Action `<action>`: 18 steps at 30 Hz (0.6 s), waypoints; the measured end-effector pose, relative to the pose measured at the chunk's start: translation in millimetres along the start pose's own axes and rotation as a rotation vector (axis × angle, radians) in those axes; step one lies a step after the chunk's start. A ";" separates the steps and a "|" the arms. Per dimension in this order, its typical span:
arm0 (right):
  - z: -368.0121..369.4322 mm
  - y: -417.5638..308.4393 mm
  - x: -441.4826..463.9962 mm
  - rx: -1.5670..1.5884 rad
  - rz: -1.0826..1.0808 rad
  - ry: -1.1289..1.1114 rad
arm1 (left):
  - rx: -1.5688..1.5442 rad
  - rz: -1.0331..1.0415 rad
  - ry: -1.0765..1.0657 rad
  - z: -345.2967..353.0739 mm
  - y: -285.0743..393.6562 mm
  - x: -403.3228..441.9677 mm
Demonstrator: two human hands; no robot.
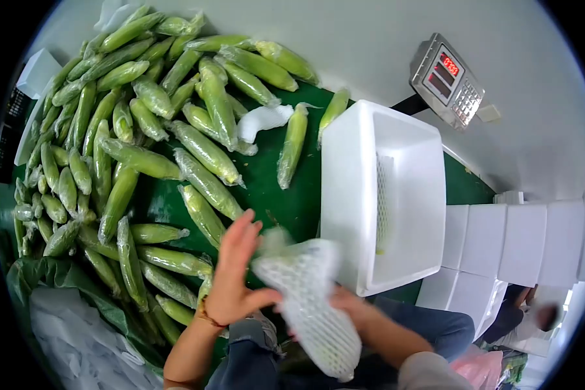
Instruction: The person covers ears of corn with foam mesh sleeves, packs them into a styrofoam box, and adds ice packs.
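Observation:
My right hand (356, 311) grips a white foam net sleeve (315, 296) from its side. The sleeve is tilted above my lap and blurred by motion. Something pale green shows faintly through the mesh, probably a corn cob, though I cannot see it clearly. My left hand (235, 276) is open beside the sleeve, fingers raised and apart, thumb pointing toward the mesh. Just beyond it lie plastic-wrapped corn cobs (203, 213) on the green tabletop (269, 195). Right of the sleeve stands a white foam box (343, 195), with some netting (384, 201) along its inner wall.
A large heap of wrapped corn (139, 159) covers the left side. Loose white foam sleeves (78, 331) fill the lower left corner. A scale display (447, 81) stands behind the box. White foam boxes (507, 237) are stacked at right, with another person (523, 318) below.

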State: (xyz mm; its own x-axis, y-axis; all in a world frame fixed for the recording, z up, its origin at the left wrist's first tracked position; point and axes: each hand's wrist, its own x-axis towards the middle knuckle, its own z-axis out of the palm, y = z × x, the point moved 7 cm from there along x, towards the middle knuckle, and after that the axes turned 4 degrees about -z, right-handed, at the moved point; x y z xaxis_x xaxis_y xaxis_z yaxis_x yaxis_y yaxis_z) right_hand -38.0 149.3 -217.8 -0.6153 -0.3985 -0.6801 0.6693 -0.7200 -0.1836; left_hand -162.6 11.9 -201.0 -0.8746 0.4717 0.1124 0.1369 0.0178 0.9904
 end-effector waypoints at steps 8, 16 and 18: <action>-103.9 -256.6 -91.4 -1.472 -0.773 0.948 | 0.230 0.316 -0.472 128.8 -0.2 -29.7; -154.8 -259.6 -19.2 -2.556 -0.717 1.140 | 0.120 -0.107 -0.030 20.4 -51.6 -74.8; -142.6 -251.7 -5.8 -2.735 -0.791 1.102 | 0.183 -0.261 0.144 -13.1 -64.6 -95.9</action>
State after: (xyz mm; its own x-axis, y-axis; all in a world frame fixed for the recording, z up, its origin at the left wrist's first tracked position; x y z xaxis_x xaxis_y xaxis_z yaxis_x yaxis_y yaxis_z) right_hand -143.5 413.9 -268.8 -0.9998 -0.0053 0.0167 0.0012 0.9291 0.3699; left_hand -93.7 -46.1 -274.7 -0.9458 0.3016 -0.1202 -0.0306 0.2859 0.9578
